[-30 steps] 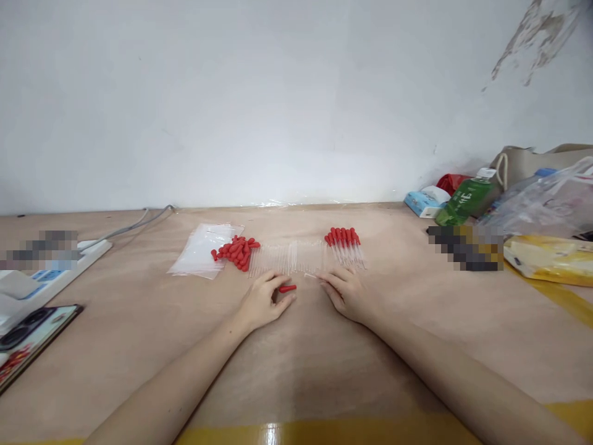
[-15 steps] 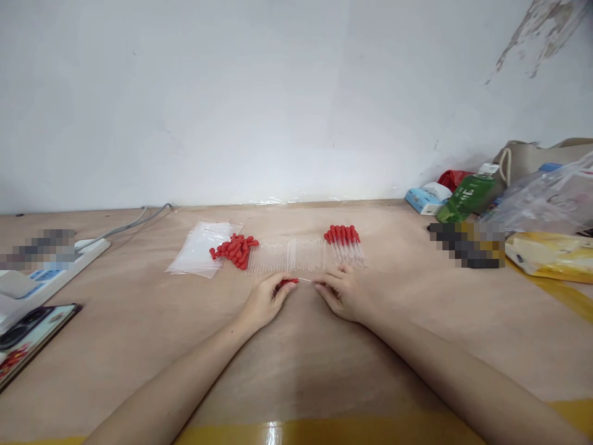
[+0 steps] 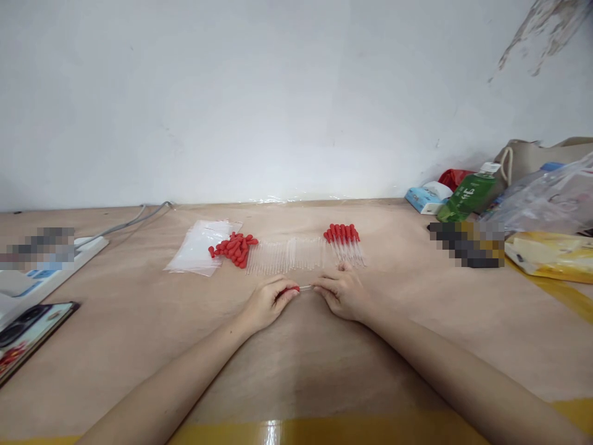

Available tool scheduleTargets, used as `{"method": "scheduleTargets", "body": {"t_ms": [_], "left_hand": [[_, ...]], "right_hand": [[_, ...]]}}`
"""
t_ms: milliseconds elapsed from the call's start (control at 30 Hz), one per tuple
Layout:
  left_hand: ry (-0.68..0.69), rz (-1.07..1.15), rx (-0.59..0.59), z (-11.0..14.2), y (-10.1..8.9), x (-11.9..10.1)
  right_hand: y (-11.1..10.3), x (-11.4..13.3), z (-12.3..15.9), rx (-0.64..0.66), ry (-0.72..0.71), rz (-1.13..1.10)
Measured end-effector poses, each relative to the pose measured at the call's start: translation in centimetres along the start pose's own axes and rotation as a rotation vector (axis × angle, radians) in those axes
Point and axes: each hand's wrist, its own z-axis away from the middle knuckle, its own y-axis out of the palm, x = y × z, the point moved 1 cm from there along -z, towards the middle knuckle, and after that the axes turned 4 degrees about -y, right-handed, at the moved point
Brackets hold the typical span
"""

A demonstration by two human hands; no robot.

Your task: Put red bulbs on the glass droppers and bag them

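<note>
Between thumb and fingers, my left hand [image 3: 271, 301] pinches a red rubber dropper bulb [image 3: 295, 288], mostly hidden by the fingers. My right hand [image 3: 340, 293] grips a thin clear glass dropper tube [image 3: 306, 287], whose left end meets the bulb's mouth. How far the tube sits inside the bulb I cannot tell. Just beyond my hands lies a row of clear glass tubes [image 3: 285, 254]. A heap of loose red bulbs [image 3: 236, 248] is at the row's left end. At its right end, several droppers with red bulbs fitted [image 3: 343, 238] lie side by side.
Clear plastic bags [image 3: 197, 247] lie left of the bulbs. A phone [image 3: 32, 330] and a white power strip [image 3: 78, 262] with a grey cable are at far left. On the right are a tissue pack [image 3: 425, 200], a green bottle [image 3: 467, 194] and a yellow packet [image 3: 551, 256].
My left hand has shifted slightly, and its fingers now cover more of the red bulb. Bulb and tube sit a little lower in view. My right hand is nearly still.
</note>
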Motion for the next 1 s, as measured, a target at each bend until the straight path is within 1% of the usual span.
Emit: {"method": "scheduleTargets", "body": {"t_ms": [100,333,467,567,633,700,767,800,900,1000], "left_hand": [[0.018,-0.033,0.001,0.0,0.1,0.0],[0.077,-0.069,0.03,0.1,-0.1,-0.3],[0.086,-0.085,0.045,-0.1,-0.2,0.0],[0.088,-0.097,-0.003,-0.3,-0.5,0.5],[0.044,-0.112,-0.074,-0.4,-0.7,0.9],[-0.012,-0.136,-0.125,-0.5,-1.0,1.2],[-0.03,-0.158,-0.116,-0.4,-1.1,1.3],[-0.023,-0.163,-0.097,-0.4,-1.1,1.3],[-0.01,-0.158,-0.066,-0.4,-1.1,1.4],[-0.005,-0.163,-0.065,-0.3,-1.0,1.4]], "right_hand": [[0.3,0.3,0.0,-0.005,-0.016,0.02],[0.4,0.7,-0.2,0.028,-0.001,-0.041],[-0.1,1.2,-0.7,0.08,0.0,-0.013],[-0.9,1.4,-1.1,0.138,0.012,0.04],[-1.4,1.0,-1.3,0.142,0.116,0.029],[-1.8,-0.1,-1.7,0.099,0.301,0.002],[-1.8,-1.5,-2.3,0.051,0.479,0.017],[-1.7,-2.2,-2.7,0.042,0.545,0.042],[-1.0,-3.7,-4.2,0.072,0.675,0.146],[0.0,-4.0,-5.4,0.105,0.731,0.227]]}}
